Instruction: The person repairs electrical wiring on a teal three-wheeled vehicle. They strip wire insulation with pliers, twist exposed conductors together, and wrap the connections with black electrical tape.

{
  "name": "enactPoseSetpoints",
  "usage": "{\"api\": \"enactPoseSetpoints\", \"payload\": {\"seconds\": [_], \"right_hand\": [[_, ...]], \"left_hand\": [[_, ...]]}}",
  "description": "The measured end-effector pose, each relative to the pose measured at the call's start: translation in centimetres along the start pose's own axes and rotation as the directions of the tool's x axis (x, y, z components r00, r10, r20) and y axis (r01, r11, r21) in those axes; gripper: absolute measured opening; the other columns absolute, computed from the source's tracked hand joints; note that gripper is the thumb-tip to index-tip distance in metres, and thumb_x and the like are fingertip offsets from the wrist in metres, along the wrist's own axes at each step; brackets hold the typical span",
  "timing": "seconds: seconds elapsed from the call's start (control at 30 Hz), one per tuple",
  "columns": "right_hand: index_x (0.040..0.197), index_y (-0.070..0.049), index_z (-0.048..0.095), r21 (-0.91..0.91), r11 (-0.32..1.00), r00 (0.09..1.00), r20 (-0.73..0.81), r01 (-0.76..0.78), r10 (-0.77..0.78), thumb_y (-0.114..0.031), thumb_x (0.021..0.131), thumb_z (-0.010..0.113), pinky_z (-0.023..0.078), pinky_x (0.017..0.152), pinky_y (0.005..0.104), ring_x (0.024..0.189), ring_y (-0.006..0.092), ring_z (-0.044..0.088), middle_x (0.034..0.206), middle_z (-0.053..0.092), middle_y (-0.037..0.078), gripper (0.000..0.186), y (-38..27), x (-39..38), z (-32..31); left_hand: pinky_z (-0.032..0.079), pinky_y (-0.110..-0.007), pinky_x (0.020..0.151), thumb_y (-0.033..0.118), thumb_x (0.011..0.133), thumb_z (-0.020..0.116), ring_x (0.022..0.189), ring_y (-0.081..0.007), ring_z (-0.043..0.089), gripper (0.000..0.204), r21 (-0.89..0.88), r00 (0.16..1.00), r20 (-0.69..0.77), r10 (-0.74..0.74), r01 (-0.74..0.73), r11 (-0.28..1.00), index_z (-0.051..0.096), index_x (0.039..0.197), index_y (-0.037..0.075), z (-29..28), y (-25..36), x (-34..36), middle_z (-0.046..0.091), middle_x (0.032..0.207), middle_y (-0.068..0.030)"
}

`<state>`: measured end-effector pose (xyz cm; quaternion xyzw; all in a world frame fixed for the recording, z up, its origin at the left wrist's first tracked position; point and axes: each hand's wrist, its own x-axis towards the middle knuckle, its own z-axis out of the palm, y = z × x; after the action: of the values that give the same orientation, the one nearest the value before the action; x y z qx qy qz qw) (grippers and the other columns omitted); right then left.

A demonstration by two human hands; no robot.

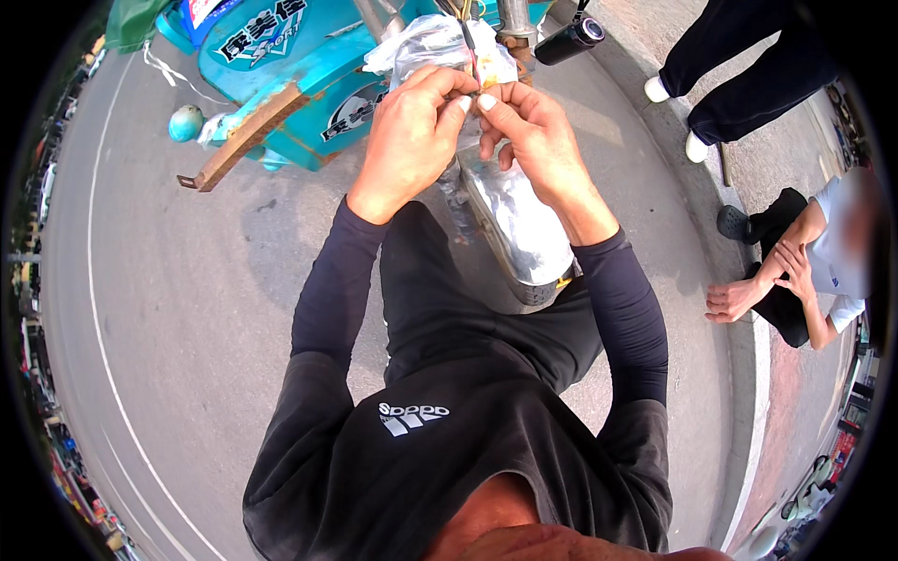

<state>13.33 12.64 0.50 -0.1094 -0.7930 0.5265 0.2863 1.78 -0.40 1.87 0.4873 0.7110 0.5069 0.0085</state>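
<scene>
My left hand (412,140) and my right hand (543,140) meet fingertip to fingertip at the top of the view. Both pinch thin electrical wires (473,58), which come down from above; one is reddish, others are dark or yellow. The exact spot between the fingertips is mostly covered. Clear crumpled plastic (412,51) surrounds the wires just beyond my hands. Below my right hand sits a wheel with a shiny silver mudguard (524,220) and a black tyre (537,294), between my knees.
At upper left is a turquoise vehicle body (281,93) with a rusty metal bar (245,138) sticking out. A dark cylinder (571,40) hangs at upper right. Along the kerb (687,178), one person stands in dark trousers (748,65), and another sits with bare forearms (781,271) crossed.
</scene>
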Motion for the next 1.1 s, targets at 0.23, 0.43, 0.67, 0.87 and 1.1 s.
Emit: {"api": "enactPoseSetpoints", "payload": {"seconds": [0.23, 0.43, 0.67, 0.87, 1.1], "right_hand": [[0.095, -0.011, 0.064, -0.921, 0.046, 0.724, 0.273, 0.388, -0.634, -0.015, 0.077, 0.069, 0.048, 0.049, 0.028, 0.065, 0.0135, 0.061, 0.076, 0.054, -0.002, 0.019, -0.5, 0.2, -0.3], [0.093, -0.007, 0.065, -0.171, 0.973, 0.978, -0.112, 0.155, -0.175, -0.02, 0.092, 0.064, 0.041, 0.046, 0.0259, 0.06, 0.0152, 0.059, 0.075, 0.06, 0.0, 0.014, 0.3, 0.0, 0.4], [0.099, 0.002, 0.072, 0.219, 0.957, 0.979, -0.036, -0.19, 0.203, -0.041, 0.097, 0.062, 0.047, 0.058, 0.0272, 0.066, 0.0142, 0.065, 0.079, 0.069, 0.007, 0.044, -1.2, 1.2, -1.8], [0.091, 0.002, 0.074, -0.116, 0.988, 0.994, 0.028, -0.103, 0.107, -0.037, 0.091, 0.068, 0.054, 0.071, 0.0376, 0.076, 0.0242, 0.072, 0.077, 0.073, 0.015, 0.04, -1.2, 3.6, -1.0], [0.093, 0.004, 0.072, -0.091, 0.99, 0.994, 0.027, -0.104, 0.107, -0.028, 0.096, 0.068, 0.05, 0.068, 0.0286, 0.072, 0.0113, 0.062, 0.076, 0.068, 0.005, 0.032, -1.2, 3.0, 0.4]], "left_hand": [[0.051, -0.029, 0.066, 0.001, 0.093, 0.061, 0.075, -0.0154, 0.069, 0.018, 0.052, 1.0, 0.028, 0.006, -0.008, 0.999, 0.067, 0.109, -0.004, -0.2, 0.0, 0.1, 0.067, 0.103, -0.0113], [0.054, -0.037, 0.071, 0.004, 0.091, 0.063, 0.08, -0.0275, 0.07, 0.016, -0.011, 1.0, 0.02, -0.022, 0.022, 1.0, 0.068, 0.106, 0.0, 0.0, 1.0, 0.0, 0.068, 0.099, -0.0139], [0.049, -0.029, 0.065, 0.002, 0.093, 0.064, 0.072, -0.0136, 0.062, 0.017, 0.056, 0.999, -0.014, 0.049, -0.048, 0.997, 0.067, 0.108, -0.002, -0.4, -0.1, -0.7, 0.065, 0.096, -0.008], [0.052, -0.039, 0.071, 0.003, 0.09, 0.065, 0.083, -0.0332, 0.066, 0.015, 0.19, 0.99, -0.059, 0.131, -0.118, 0.975, 0.067, 0.105, 0.002, 0.2, 0.3, -0.5, 0.066, 0.098, -0.0121], [0.053, -0.037, 0.069, -0.001, 0.088, 0.066, 0.078, -0.0312, 0.067, 0.017, 0.243, 0.974, -0.078, 0.215, -0.19, 0.951, 0.067, 0.105, 0.0, 0.5, -0.1, -0.8, 0.066, 0.096, -0.0133]]}}
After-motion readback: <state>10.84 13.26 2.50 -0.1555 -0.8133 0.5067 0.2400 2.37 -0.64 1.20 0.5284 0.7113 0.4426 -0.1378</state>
